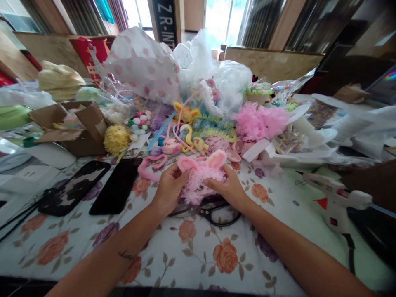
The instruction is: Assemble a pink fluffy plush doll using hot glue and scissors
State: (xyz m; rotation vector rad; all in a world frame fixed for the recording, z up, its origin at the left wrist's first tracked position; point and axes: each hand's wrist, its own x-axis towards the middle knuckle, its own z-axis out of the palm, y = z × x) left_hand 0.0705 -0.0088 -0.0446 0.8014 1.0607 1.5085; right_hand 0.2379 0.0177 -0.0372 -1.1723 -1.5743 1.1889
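Observation:
A fluffy pink plush piece with two upright ears (194, 187) is held between both hands, low over the table. My left hand (169, 186) grips its left side, thumb on the front. On its right side my right hand (231, 185) is closed, with the thumb pressed across the front. Part of a face shows beside that thumb. Black-handled scissors (221, 222) lie just beneath the plush, their upper part hidden by it. A pink fuzzy strip (147, 168) curls on the cloth beside my left hand.
Two dark phones (113, 192) lie at the left. A white glue gun (335, 198) stands at the right. Behind the hands are piled pink fluff (260, 121), yellow fluff (116, 139), a cardboard box (88, 138) and plastic bags (144, 66). Flowered cloth (161, 251) covers the table.

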